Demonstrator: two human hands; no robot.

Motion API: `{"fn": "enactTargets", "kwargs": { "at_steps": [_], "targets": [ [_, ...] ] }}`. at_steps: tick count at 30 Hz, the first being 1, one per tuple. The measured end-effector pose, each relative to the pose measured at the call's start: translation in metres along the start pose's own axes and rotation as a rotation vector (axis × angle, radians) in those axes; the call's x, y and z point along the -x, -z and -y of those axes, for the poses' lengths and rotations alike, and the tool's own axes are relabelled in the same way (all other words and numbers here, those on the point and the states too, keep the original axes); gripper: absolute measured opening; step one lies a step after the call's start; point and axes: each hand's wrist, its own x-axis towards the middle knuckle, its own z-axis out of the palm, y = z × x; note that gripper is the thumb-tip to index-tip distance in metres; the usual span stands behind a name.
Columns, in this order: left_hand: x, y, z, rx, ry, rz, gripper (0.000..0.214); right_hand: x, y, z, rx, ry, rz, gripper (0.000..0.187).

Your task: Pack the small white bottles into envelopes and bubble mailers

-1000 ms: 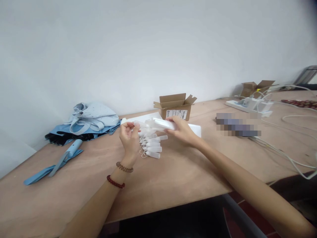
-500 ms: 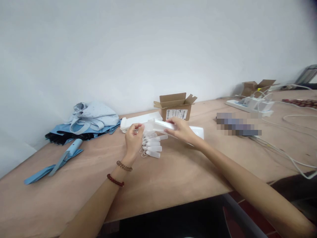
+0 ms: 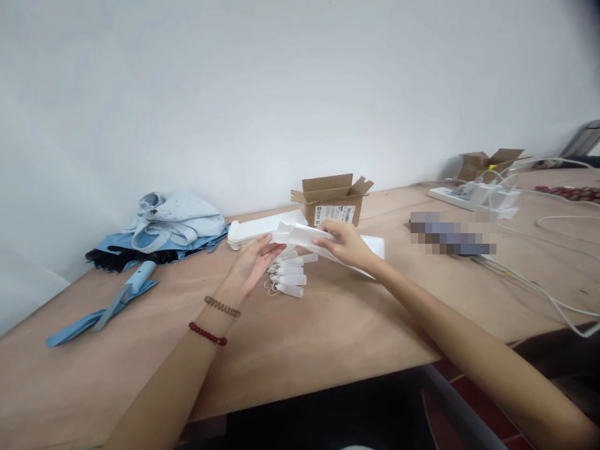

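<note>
My right hand (image 3: 344, 240) grips a long white folded carton (image 3: 299, 234), which looks like thin card, thumb on the near side. At the carton's left end, the thumb and fingertips of my left hand (image 3: 255, 259) are on the end flap, palm turned partly up. Under the carton, several small whitish tubes with cord loops (image 3: 289, 280) lie side by side on the table; the carton and my left fingers hide some of them. Behind my left hand is a stack of flat white cartons (image 3: 257, 230).
An opened brown cardboard box (image 3: 335, 209) stands behind my hands. Pale blue cloth (image 3: 180, 219) and a blue umbrella (image 3: 140, 278) lie left. To the right are a blurred-out object (image 3: 452, 236), a power strip (image 3: 450, 199) and white cables (image 3: 534, 294).
My left hand has turned, its palm now showing more, and its fingers have straightened along the carton's end. The end flap stands out more clearly; my right hand has barely moved.
</note>
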Motion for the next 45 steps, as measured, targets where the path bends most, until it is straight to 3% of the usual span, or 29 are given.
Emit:
{"fn": "enactTargets", "kwargs": {
  "at_steps": [4,10,16,21,24,29,31,38,41,45],
  "targets": [
    [0.000,0.002,-0.001,-0.007,0.115,0.023,0.013,0.000,0.000,0.001,-0.049,0.000,0.032,0.010],
    [0.000,0.002,0.001,-0.012,0.136,0.134,0.024,0.001,-0.002,0.001,-0.014,0.046,0.059,0.016],
    [0.005,-0.005,-0.002,0.117,0.110,0.129,0.028,0.001,-0.001,0.000,-0.026,0.060,0.055,0.017],
    [0.005,-0.008,0.000,0.137,0.069,0.020,0.015,0.000,-0.005,0.002,0.103,0.037,0.070,0.024],
    [0.004,-0.009,0.002,0.113,0.031,0.001,0.012,0.002,-0.007,0.005,0.213,0.031,0.113,0.038],
    [0.006,-0.009,0.007,-0.003,0.022,0.076,0.015,0.007,-0.013,0.008,0.367,0.069,0.228,0.089],
    [0.009,-0.010,0.007,-0.074,0.026,0.083,0.023,0.009,-0.015,0.008,0.424,0.107,0.252,0.096],
    [0.009,-0.014,0.013,-0.398,-0.088,0.003,0.049,0.008,-0.016,0.011,0.514,0.175,0.225,0.073],
    [0.000,-0.015,0.016,-0.569,-0.147,0.004,0.037,0.006,-0.013,0.010,0.506,0.186,0.201,0.067],
    [-0.004,-0.023,0.014,-0.676,-0.214,-0.066,0.028,0.004,-0.010,0.001,0.538,0.171,0.171,0.074]
  ]
}}
